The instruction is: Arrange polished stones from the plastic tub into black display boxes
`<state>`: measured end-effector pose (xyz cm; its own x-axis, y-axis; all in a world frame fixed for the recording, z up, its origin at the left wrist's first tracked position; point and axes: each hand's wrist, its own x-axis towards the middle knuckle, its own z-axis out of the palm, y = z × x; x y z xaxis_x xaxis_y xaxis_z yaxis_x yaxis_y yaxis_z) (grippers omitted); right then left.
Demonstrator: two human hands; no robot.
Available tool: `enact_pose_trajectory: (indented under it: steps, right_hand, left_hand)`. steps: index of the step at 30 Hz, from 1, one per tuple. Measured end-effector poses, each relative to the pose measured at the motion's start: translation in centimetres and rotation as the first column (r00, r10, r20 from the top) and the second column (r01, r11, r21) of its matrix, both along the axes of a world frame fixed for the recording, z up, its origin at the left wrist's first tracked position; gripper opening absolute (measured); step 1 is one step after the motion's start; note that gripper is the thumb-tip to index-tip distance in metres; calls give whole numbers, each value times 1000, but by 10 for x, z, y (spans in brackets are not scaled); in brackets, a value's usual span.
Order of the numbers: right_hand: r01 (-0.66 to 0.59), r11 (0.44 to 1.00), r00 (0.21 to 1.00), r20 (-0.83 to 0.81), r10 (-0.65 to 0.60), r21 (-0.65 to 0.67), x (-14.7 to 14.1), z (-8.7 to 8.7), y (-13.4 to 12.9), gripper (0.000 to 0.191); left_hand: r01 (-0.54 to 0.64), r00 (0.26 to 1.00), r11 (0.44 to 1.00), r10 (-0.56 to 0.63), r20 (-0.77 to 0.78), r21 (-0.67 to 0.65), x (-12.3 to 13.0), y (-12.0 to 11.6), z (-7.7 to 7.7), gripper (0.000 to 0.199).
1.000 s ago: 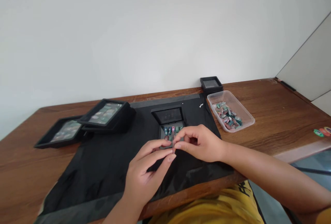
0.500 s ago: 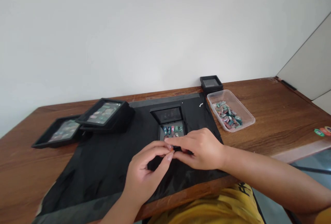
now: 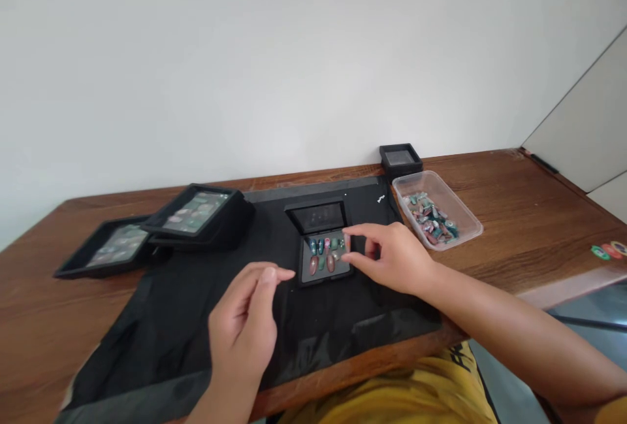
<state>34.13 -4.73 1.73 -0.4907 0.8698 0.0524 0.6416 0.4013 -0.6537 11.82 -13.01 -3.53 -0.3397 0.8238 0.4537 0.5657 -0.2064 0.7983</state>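
My right hand (image 3: 386,255) pinches a small press-on nail (image 3: 347,242) between thumb and forefinger, over the right side of an open black display box (image 3: 313,282). Inside the box, several press-on nails (image 3: 314,264) in green, pink and brown lie in two rows on a grey pad. The box's windowed lid (image 3: 319,217) stands tilted up at the back. To the left of the box, my left hand (image 3: 245,323) is closed, with the thumb pressed on its fingers and one fingertip pointing at the box. Whether it holds something small cannot be seen.
A clear plastic tub (image 3: 463,212) of loose press-on nails stands at the right. Behind it are small black boxes (image 3: 400,157). Filled black display boxes (image 3: 235,218) are stacked at the left, another (image 3: 73,267) beside them. A black mat (image 3: 196,319) covers part of the wooden table.
My hands have moved apart: the left drew back to the left, and the right went up and over the box with the press-on nail. The box's front rows are now uncovered.
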Motion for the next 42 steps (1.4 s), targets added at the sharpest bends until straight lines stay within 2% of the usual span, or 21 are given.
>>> enact_pose_trajectory:
  steps: [2,5,8,14,20,25,28,31,33,42]
  right_hand:
    - [34,994,995,92,-25,-102,-1,2,2,29]
    - [18,985,988,155,8,-171,-4,0,2,21]
    - [0,984,987,157,29,-177,-5,-2,2,22]
    - [-39,984,987,146,64,-172,-5,0,3,23]
    - [-69,983,979,176,100,-173,-6,4,0,24]
    - [-74,982,977,187,107,-175,-6,5,0,27]
    - [-68,981,978,180,101,-180,-6,4,0,31]
    - [-59,982,981,172,91,-182,-4,3,1,36]
    - [-48,984,982,174,78,-170,-3,2,1,37]
    - [-60,991,977,195,83,-119,-4,1,0,25]
  left_hand:
    - [-53,997,999,53,57,-1,0,2,1,26]
    - [2,998,1000,-2,70,-5,4,5,6,28]
    - [36,999,999,-36,39,-14,8,6,10,28]
    - [0,1000,1000,0,30,9,3,4,8,27]
    - [17,999,999,-16,41,-45,5,5,10,27]
    - [79,995,993,-72,75,-90,5,5,7,24]
    - [20,991,991,-2,137,-132,3,4,-1,17]
    - [-57,967,991,85,240,-120,2,4,-7,13]
    - [-72,955,991,100,279,-110,1,4,-10,13]
    - [-78,963,981,120,241,-176,1,4,-9,16]
